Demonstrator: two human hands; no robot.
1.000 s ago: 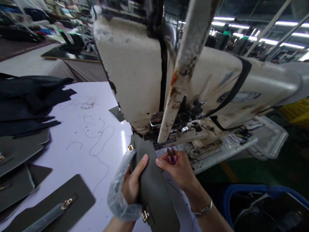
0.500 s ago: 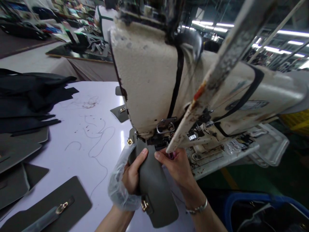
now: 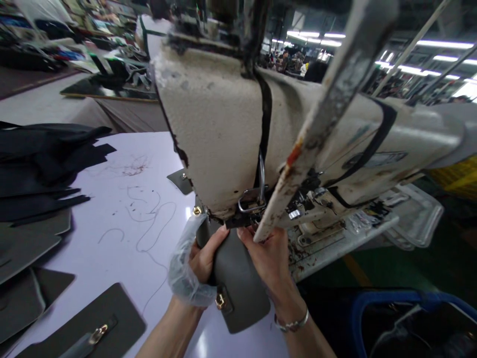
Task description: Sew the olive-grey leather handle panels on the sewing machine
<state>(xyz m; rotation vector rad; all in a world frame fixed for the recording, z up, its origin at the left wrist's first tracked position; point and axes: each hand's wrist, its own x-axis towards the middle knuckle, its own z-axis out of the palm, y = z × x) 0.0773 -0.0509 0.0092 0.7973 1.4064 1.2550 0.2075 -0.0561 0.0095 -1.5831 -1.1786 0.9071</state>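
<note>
Under the head of a cream sewing machine (image 3: 212, 129) lies a grey leather bag panel (image 3: 242, 283) with gold-coloured metal fittings. Its far end is hidden beneath the machine. My left hand (image 3: 204, 256) grips the panel's left side, thumb on top near the presser area, other fingers mostly out of sight. A handle wrapped in clear plastic (image 3: 182, 268) arches around that hand and over its wrist. My right hand (image 3: 270, 253) pinches the panel's right edge, its thumb close to my left thumb; a rusty slanted bar (image 3: 294, 159) partly covers its fingers.
Another grey panel with a wrapped handle (image 3: 119, 318) lies at the lower left of the white table (image 3: 122, 258). Stacked dark pieces (image 3: 40, 169) are behind it, with loose threads nearby. A blue-rimmed bin (image 3: 357, 318) stands lower right. A person (image 3: 152, 30) is in the background.
The panel and both hands have moved farther in under the machine head, and my right thumb sits nearer the needle area. A metal lever now shows on the machine's front. The view has shifted slightly.
</note>
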